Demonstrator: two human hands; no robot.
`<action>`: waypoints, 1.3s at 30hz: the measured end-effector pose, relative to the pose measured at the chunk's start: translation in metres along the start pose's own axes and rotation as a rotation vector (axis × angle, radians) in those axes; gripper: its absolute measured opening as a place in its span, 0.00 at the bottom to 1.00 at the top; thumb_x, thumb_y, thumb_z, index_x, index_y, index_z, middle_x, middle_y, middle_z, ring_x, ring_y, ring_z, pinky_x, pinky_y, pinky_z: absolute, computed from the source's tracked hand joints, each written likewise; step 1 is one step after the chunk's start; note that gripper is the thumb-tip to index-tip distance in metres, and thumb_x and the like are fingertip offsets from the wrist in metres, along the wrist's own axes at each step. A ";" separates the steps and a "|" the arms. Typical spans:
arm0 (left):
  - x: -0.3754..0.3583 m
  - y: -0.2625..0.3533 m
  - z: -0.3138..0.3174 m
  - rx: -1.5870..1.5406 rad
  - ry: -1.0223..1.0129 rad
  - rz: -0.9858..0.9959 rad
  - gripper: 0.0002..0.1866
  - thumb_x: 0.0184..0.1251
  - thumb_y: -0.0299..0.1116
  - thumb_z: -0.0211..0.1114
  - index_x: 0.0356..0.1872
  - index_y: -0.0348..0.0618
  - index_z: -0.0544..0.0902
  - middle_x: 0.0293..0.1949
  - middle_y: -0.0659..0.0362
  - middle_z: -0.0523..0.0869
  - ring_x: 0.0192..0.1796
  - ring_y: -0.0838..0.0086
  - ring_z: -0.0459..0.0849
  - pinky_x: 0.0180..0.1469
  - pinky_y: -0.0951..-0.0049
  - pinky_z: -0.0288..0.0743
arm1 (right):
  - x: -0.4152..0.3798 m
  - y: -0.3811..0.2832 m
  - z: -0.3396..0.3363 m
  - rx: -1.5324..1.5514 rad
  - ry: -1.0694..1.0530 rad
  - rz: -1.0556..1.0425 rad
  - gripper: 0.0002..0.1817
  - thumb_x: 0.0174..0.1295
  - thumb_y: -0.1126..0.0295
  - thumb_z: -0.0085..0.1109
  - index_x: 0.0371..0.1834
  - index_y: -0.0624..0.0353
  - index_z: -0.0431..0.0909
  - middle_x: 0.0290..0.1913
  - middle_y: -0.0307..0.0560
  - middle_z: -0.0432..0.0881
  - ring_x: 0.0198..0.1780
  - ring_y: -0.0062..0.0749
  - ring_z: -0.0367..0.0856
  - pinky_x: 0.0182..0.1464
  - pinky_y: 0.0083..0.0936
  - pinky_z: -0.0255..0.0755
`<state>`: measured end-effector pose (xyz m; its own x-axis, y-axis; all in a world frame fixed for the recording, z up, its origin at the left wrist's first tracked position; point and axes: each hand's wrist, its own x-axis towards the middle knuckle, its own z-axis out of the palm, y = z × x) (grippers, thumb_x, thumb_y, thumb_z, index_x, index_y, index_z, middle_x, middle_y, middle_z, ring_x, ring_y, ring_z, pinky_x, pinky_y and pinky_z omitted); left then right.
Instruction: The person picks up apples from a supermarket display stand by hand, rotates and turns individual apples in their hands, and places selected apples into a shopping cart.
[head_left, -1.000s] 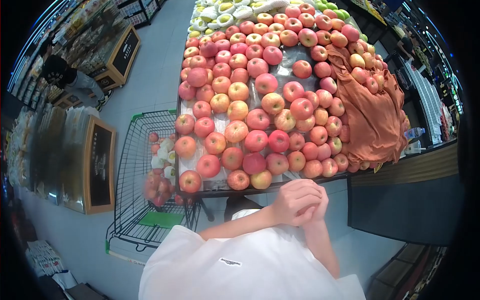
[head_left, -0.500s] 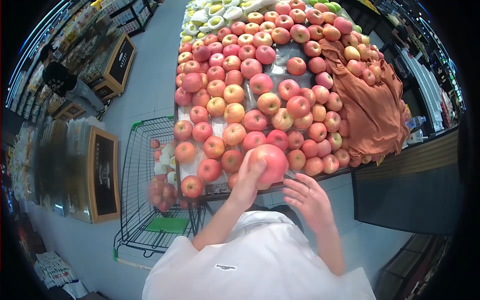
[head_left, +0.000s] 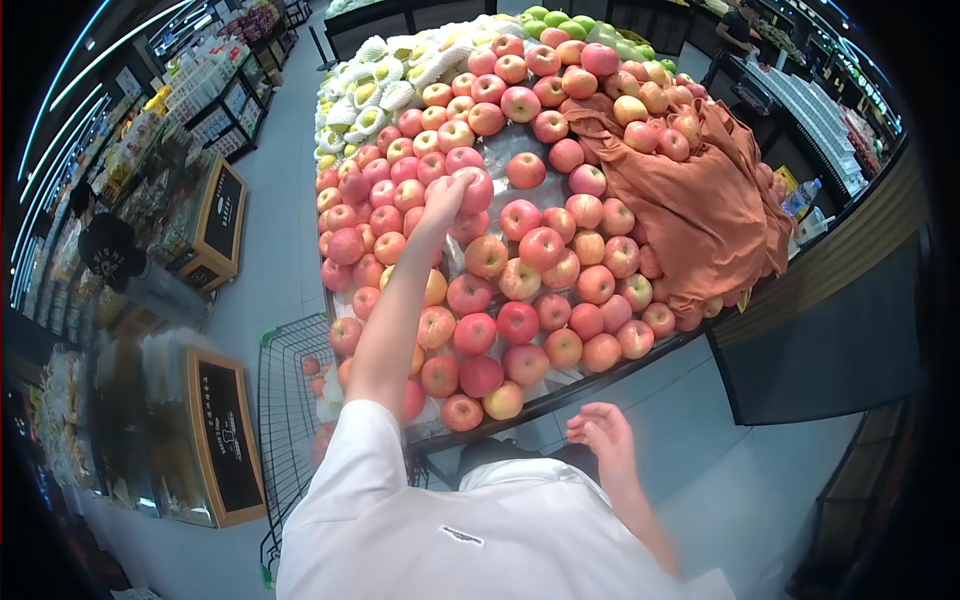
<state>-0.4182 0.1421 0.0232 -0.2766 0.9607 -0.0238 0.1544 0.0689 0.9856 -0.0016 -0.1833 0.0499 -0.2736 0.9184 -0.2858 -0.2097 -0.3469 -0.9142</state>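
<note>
My left arm stretches out over the apple display. At its end, my left hand (head_left: 449, 192) grips a red apple (head_left: 476, 191) from its left side, among the other apples of the pile. Close to my body, short of the display's front edge, my right hand (head_left: 604, 436) hangs in the air with its fingers loosely bent and nothing in them. Rows of red and yellowish apples (head_left: 518, 322) lie between the two hands.
An orange-brown cloth (head_left: 690, 215) covers the right part of the display. Pears in white foam nets (head_left: 372, 95) and green apples (head_left: 560, 22) lie at the back. A wire shopping cart (head_left: 288, 385) stands at the left. Farther left, a person (head_left: 112, 250) is beside the shelves.
My left hand has carried the apple from in front of my chest forward and left onto the pile. My right hand has dropped a little lower, and the view has shifted.
</note>
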 end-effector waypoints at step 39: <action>0.102 0.062 0.052 1.033 0.167 0.485 0.23 0.83 0.52 0.50 0.54 0.41 0.79 0.42 0.37 0.91 0.48 0.37 0.89 0.54 0.38 0.79 | -0.035 0.056 -0.077 0.024 0.452 -0.019 0.09 0.78 0.78 0.58 0.57 0.66 0.79 0.48 0.51 0.89 0.47 0.31 0.90 0.52 0.28 0.85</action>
<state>-0.3875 0.2586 0.0730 -0.0865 0.9041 0.4185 0.9603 -0.0361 0.2765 0.0683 -0.2199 -0.0136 0.1667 0.9135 -0.3710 -0.2343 -0.3288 -0.9149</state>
